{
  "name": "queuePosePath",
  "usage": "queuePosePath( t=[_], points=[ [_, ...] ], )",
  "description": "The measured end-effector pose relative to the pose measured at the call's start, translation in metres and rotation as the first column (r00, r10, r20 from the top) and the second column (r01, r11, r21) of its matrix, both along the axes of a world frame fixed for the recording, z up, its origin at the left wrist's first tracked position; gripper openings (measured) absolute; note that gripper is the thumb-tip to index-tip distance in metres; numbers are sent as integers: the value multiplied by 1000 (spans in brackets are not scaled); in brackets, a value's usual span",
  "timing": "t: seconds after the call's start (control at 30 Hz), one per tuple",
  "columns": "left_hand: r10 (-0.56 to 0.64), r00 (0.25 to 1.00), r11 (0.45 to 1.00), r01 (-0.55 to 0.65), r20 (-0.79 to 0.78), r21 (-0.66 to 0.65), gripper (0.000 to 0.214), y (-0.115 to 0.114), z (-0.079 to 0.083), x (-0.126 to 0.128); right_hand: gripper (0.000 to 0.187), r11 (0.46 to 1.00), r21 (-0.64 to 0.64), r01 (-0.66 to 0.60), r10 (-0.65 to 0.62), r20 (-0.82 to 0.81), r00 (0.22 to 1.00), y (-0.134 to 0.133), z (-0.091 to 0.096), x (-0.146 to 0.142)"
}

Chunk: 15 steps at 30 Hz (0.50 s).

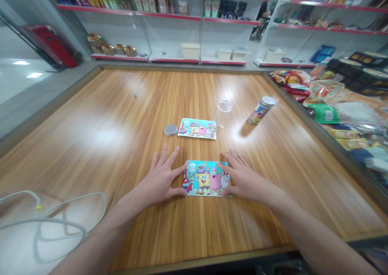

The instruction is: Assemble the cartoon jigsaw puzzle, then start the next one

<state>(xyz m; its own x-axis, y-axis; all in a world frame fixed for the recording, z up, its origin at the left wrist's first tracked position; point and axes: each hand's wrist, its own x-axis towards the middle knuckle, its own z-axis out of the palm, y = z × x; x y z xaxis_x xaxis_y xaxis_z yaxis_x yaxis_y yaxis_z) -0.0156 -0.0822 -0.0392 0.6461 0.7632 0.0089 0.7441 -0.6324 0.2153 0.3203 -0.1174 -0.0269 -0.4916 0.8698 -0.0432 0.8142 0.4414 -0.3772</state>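
A cartoon jigsaw puzzle (206,179) lies flat on the wooden table between my hands. My left hand (163,176) rests at its left edge, fingers spread, with thumb and index touching the border. On the opposite side my right hand (241,174) is also spread, its fingers over the right edge. Farther off lies a picture card (197,129) with the same cartoon scene. To the card's left is a round silver lid (171,130). A clear plastic jar (223,114) stands by the card's right corner. A capped cartoon canister (261,110) stands to the right.
White cable (65,222) loops over the table's left front. A tiny object (135,95) lies far left on the tabletop. Packaged goods (339,105) crowd the right side beyond the raised table edge. Stocked shelves (169,14) line the back.
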Motion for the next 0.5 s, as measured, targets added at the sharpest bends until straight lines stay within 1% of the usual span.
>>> queuePosePath(
  t=[0.13,0.27,0.43,0.5],
  points=[
    [2,1000,1000,-2,-3,19,84,-3,5,0,91,1000,27,16,-16,16,1000,-4,4,-1],
    [1,1000,999,0,-25,50,83,-6,8,0,99,999,3,40,-40,50,998,-6,12,0],
    [0,999,999,2,-44,38,99,-7,3,-1,105,1000,-1,5,-5,44,999,-9,15,1],
    [0,999,1000,1,-45,25,102,-7,1,0,107,1000,-6,-6,6,59,998,-9,14,1]
  ],
)
